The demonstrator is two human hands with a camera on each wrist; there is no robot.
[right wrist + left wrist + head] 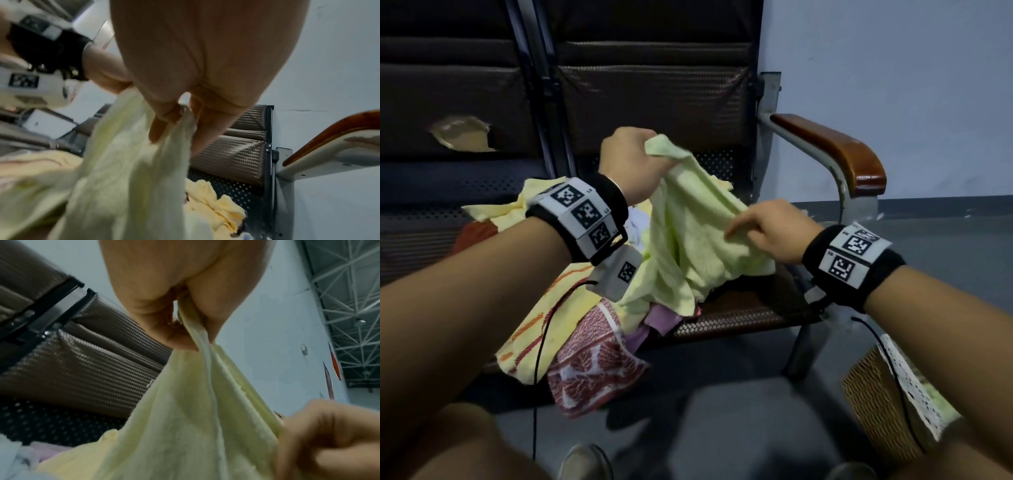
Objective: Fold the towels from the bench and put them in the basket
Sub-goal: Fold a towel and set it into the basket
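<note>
Both hands' fingers pinch green towel (688,219); basket (876,404) holds greenish cloth.

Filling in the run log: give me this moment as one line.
stage: lifting towel | left hand: grips pale green towel corner | right hand: pinches its edge | pile on bench | basket: at right
</note>
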